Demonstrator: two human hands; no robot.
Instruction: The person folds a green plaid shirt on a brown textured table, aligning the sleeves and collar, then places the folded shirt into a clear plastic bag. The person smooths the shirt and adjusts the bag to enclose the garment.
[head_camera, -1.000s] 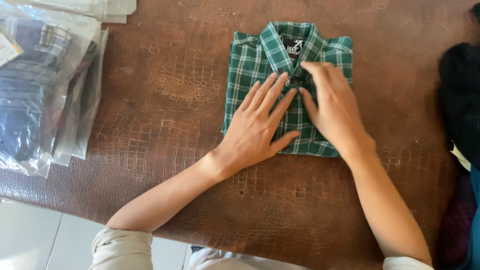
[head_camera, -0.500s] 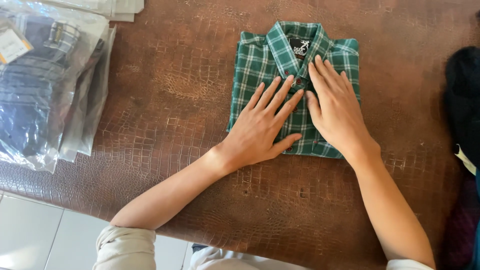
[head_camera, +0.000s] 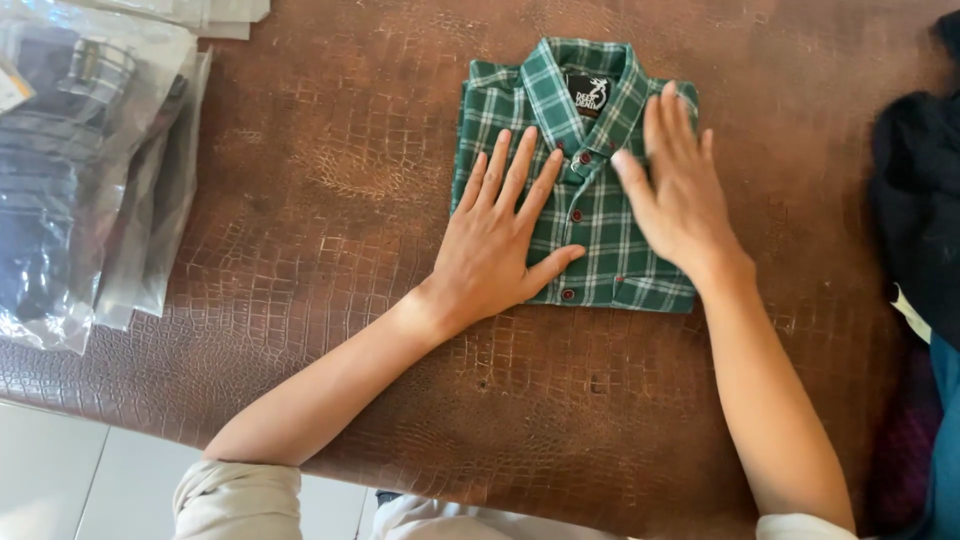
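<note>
A folded green and white plaid shirt (head_camera: 590, 215) lies collar-up on the brown crocodile-textured table (head_camera: 330, 200). A dark label sits inside its collar. My left hand (head_camera: 500, 240) rests flat on the shirt's left half, fingers spread. My right hand (head_camera: 678, 190) lies flat on the right half, fingers together and slightly blurred. Neither hand grips anything.
A stack of dark shirts in clear plastic bags (head_camera: 70, 170) sits at the table's left edge. Dark clothing (head_camera: 915, 200) is piled at the right edge. The table's near edge meets a pale tiled floor (head_camera: 60, 480) at lower left.
My right hand has slid outward toward the shirt's right side. My left hand has stayed pressed on the left half.
</note>
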